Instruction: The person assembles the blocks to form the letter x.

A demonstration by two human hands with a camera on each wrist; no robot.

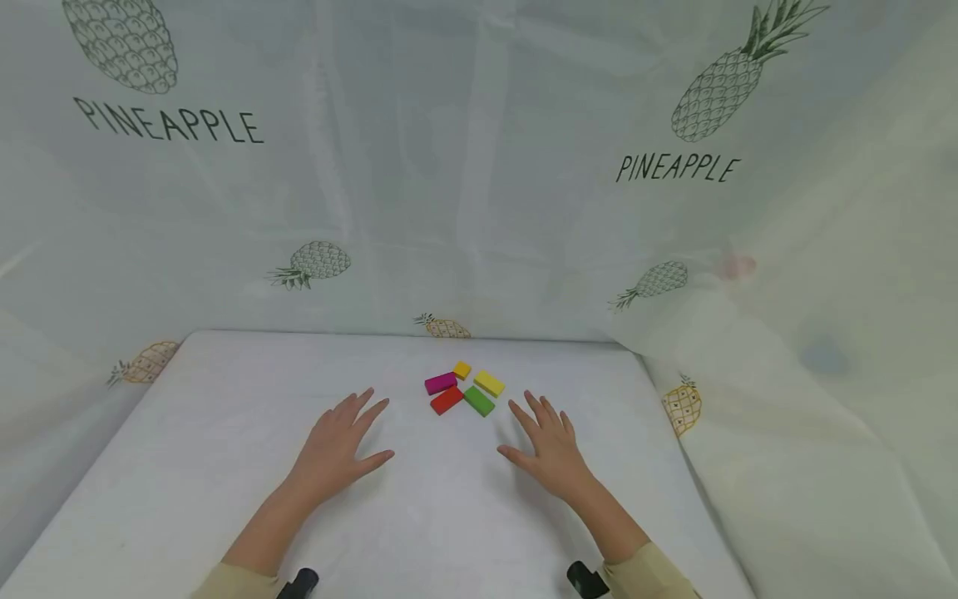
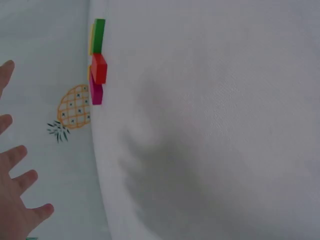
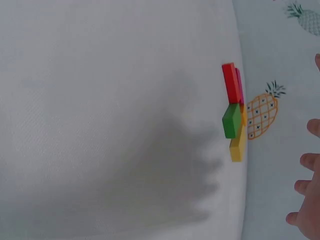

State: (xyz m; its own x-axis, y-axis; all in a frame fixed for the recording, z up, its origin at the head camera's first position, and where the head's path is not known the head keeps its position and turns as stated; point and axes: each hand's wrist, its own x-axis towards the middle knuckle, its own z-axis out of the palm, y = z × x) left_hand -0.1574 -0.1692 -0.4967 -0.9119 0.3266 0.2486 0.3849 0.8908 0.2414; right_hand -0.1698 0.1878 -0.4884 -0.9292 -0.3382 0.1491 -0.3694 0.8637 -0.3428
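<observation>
Both the left hand point(image 1: 337, 448) and the right hand point(image 1: 551, 453) hover over the table point(image 1: 449, 507) — each grip relaxed, fingers and thumb spread apart. Nearest the left is the red block point(image 1: 446, 401); nearest the right, the green block point(image 1: 479, 402). Behind those two lie the magenta block point(image 1: 440, 383), small orange block point(image 1: 461, 370) and yellow block point(image 1: 490, 383) — a cluster near the table's far edge. Beyond hangs a pale cloth point(image 1: 419, 183), printed with pineapples point(image 1: 322, 259).

Green block point(image 1: 479, 401) in all views
</observation>
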